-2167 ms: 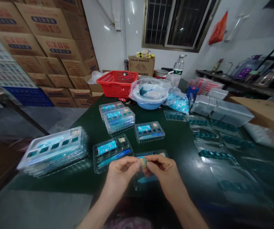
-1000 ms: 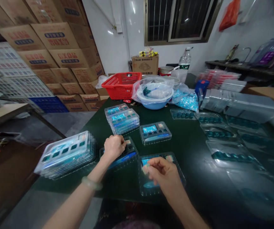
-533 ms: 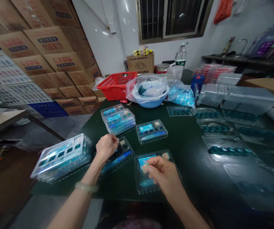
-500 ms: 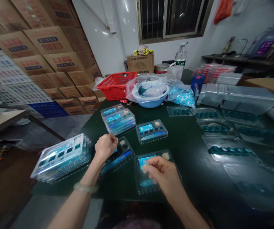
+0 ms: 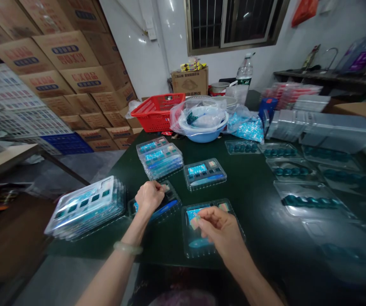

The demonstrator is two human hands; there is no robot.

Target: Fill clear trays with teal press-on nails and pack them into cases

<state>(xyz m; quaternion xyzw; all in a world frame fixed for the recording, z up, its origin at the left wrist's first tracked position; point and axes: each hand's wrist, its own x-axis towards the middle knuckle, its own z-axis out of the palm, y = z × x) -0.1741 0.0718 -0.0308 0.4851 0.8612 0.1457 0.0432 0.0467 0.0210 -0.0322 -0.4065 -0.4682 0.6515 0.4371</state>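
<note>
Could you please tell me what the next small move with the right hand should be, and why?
Probably lower the small pale square piece pinched in your right hand into the clear plastic blister tray beneath it, since the piece hangs right over that tray.

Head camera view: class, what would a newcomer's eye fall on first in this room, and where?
The tall stack of cardboard cartons fills the upper left, and the red plastic basket stands at the far end of the dark green table. Clear plastic blister trays spread across the table, with the left hand on one and the right hand pinching a small piece over another.
</note>
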